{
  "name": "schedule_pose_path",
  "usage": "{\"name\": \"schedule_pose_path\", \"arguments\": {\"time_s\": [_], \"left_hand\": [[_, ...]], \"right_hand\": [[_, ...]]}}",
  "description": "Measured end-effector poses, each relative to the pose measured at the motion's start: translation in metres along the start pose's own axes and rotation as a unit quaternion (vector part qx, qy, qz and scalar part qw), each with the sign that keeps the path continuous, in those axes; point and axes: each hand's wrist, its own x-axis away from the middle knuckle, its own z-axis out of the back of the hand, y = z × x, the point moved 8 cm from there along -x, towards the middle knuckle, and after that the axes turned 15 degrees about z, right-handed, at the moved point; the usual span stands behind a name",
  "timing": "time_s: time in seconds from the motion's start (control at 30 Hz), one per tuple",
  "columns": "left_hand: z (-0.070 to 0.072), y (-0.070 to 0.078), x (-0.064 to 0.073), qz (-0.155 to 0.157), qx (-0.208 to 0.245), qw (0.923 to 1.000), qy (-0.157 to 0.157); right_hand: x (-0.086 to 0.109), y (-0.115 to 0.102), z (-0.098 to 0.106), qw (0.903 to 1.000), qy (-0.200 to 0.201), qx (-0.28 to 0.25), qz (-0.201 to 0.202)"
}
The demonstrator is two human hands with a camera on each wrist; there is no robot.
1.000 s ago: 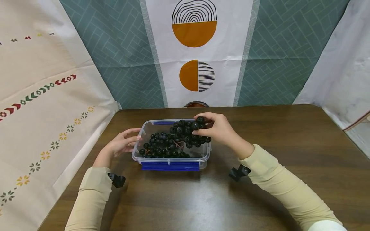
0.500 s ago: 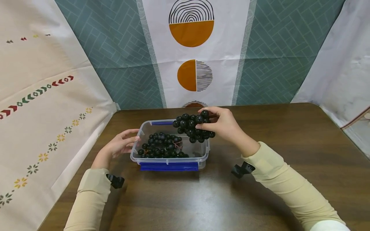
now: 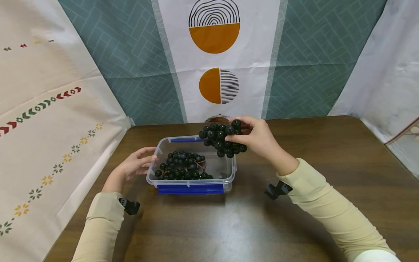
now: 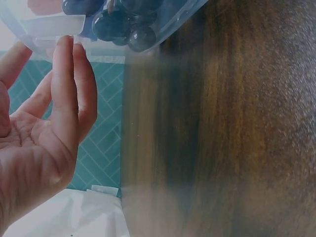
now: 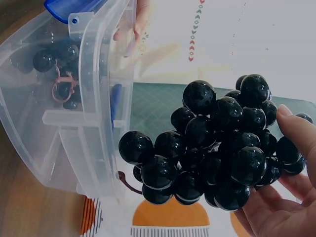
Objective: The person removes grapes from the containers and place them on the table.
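Note:
My right hand (image 3: 258, 140) holds a bunch of dark, glossy grapes (image 3: 222, 140) between thumb and fingers, raised above the right back part of a clear plastic container (image 3: 220, 165). A curved reddish stem (image 5: 129, 183) pokes out of that bunch in the right wrist view. More dark grapes (image 3: 183, 169) lie inside the container, mostly towards its left and front, with reddish stems showing. At the container's left wall rests my left hand (image 3: 135, 165). Its fingers (image 4: 63, 94) are nearly straight, and their tips touch the plastic in the left wrist view.
The container has blue latches (image 3: 190, 189) and stands without a lid on a brown wooden table (image 3: 311, 153). A patterned teal and white cloth (image 3: 144, 65) hangs behind the table. Pale cloth (image 3: 42, 145) borders the left side. Each wrist carries a black camera (image 3: 277, 190).
My right hand has lifted the grape bunch up and to the right, off the other grapes and above the container. The left hand keeps its place at the container's left wall.

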Motion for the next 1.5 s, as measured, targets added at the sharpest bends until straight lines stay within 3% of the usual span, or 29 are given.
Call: {"name": "schedule_pose_path", "arguments": {"time_s": [0.53, 0.83, 1.07, 1.5], "left_hand": [[0.002, -0.001, 0.004, -0.003, 0.004, 1.0, -0.001], [0.0, -0.002, 0.001, -0.031, 0.007, 0.9992, -0.025], [-0.001, -0.001, -0.001, -0.007, 0.006, 1.0, -0.002], [0.0, -0.002, -0.001, -0.001, 0.004, 1.0, -0.006]], "right_hand": [[0.003, 0.001, 0.023, 0.9992, 0.019, 0.035, -0.004], [0.01, 0.007, 0.037, 0.9979, 0.026, 0.059, -0.007], [0.016, 0.016, 0.049, 0.996, 0.029, 0.083, -0.012], [0.025, 0.037, 0.067, 0.9924, 0.032, 0.115, -0.03]]}}
